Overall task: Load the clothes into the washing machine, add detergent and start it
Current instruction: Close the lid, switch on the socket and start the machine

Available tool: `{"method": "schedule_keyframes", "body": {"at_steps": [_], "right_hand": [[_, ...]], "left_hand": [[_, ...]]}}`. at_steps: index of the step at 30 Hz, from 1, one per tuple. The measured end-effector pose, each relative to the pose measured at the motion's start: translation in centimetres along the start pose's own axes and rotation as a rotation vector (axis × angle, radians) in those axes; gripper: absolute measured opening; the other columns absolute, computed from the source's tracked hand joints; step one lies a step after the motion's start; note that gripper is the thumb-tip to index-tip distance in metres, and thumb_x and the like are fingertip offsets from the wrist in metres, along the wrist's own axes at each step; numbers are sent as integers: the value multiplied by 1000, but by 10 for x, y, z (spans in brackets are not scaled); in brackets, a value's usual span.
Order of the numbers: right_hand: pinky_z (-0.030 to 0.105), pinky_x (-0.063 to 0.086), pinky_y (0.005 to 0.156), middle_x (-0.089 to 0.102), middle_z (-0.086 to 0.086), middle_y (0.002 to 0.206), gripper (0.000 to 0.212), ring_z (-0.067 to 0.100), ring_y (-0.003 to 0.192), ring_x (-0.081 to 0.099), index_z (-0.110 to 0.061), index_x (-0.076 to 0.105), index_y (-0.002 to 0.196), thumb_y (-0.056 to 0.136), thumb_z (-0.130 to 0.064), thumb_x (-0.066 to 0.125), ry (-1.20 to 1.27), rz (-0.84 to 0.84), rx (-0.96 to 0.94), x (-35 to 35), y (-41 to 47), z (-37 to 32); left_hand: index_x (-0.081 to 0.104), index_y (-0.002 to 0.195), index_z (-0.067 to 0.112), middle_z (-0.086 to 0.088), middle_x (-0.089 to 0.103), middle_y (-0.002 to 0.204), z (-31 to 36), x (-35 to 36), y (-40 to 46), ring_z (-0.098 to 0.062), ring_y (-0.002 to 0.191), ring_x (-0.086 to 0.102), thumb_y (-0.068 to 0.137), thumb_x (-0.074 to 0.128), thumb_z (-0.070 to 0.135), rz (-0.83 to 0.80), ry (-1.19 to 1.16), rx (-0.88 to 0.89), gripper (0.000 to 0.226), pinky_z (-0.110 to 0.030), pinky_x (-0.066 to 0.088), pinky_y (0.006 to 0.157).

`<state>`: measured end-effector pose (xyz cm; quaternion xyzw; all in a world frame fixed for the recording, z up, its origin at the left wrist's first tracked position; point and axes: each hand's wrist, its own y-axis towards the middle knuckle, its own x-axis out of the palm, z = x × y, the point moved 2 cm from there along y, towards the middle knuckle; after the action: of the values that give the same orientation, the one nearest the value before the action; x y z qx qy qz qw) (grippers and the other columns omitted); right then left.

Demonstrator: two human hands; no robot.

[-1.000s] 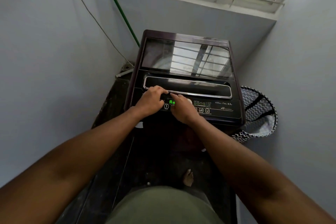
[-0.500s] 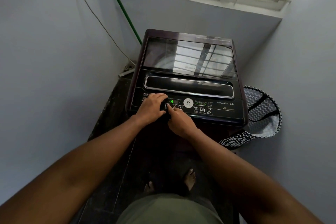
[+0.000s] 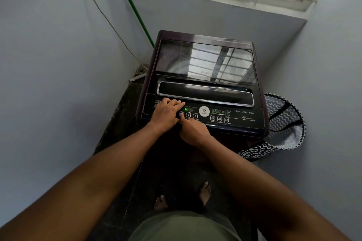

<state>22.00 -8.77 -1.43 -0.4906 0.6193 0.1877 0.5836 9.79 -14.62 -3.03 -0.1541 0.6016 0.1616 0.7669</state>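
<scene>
Head view shows the washing machine (image 3: 201, 84) standing at the far end of a narrow alcove, its glass lid (image 3: 205, 60) down and flat, so loading appears complete; whether clothes or detergent are inside cannot be confirmed, as reflections cover the glass. The laundry basket (image 3: 282, 127) stands just right of the machine and shows only its lining. Work has reached the control panel (image 3: 225, 117) along the machine's near edge. The left hand (image 3: 166, 113) lies flat with straight fingers on the panel's left part, gripping nothing. The right hand (image 3: 193, 129) has its other fingers curled and its forefinger extended onto the leftmost round button (image 3: 181, 114), holding nothing. The display (image 3: 186, 109) is lit green and reads "4", so power is on. Judged remaining: choosing the programme and pressing start. Legible writing: buttons marked "2" and "3" to the right of the pressed one; a white round badge (image 3: 204, 111) bearing "6"; "6.5 kg" at the panel's right; "Delay" and "Water Level" under the right-hand buttons, the middle caption too small to read; a partly covered "Whit…" at the left; a faint "Whirlpool" on the lid.
</scene>
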Motion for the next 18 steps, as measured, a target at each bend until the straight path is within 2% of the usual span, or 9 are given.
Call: {"method": "schedule_keyframes", "body": {"at_steps": [6,11,15,18], "right_hand": [[39,43,71,64,17,116,59,36,102,63,-8,29,150,95,-22,46,6,13,9,-3,6,-4],[45,49,79,62,20,120,61,38,104,62,-2,26,150,95,-21,45,42,-42,13,-3,9,-7],[44,48,80,62,20,119,43,39,104,63,1,45,132,95,-22,47,46,-62,0,-11,11,-11],[44,47,84,60,21,121,37,40,109,60,0,49,125,95,-22,47,57,-85,3,-15,11,-13]], "left_hand": [[42,148,33,9,48,143,0,1,6,-23,123,41,83,71,36,2,-27,-27,71,-36,40,102],[46,145,34,9,51,140,-1,3,7,-22,120,43,88,67,38,35,-53,-42,61,-35,40,99],[48,144,34,9,52,139,0,1,8,-22,119,44,90,64,38,40,-68,-42,56,-35,40,98],[47,144,34,9,52,139,1,2,7,-22,119,44,89,66,35,35,-59,-45,59,-34,40,98]]}}
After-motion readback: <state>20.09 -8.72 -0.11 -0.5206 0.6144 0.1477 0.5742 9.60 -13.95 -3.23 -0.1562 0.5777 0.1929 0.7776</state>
